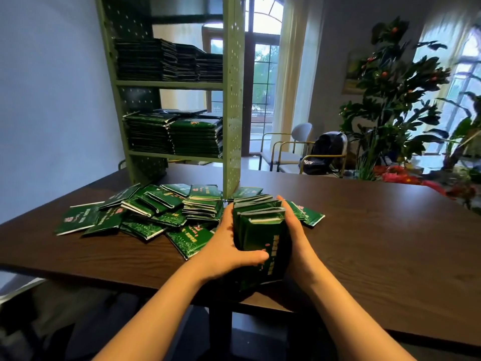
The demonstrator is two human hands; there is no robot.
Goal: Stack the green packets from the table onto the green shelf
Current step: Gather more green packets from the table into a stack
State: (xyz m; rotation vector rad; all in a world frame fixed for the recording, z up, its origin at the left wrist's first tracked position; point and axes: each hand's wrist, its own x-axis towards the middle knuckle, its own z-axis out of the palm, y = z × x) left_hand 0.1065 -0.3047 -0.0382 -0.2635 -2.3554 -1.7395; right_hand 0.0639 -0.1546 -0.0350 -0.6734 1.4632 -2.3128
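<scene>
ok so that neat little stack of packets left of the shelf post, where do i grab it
Clamp the neat stack by its left and right edges, coming down from the front: its edges are squared, its top is bare, and the shelf post stands close on its right. The left hand and right hand clamp the bundle likewise.

Your left hand (229,246) and right hand (299,238) hold a bundle of green packets (260,230) between them, left thumb across its front. Loose packets (156,212) lie scattered on the table (377,230) just left of it. Behind them, the green shelf (231,100) carries packet stacks (197,138) on two levels.
</scene>
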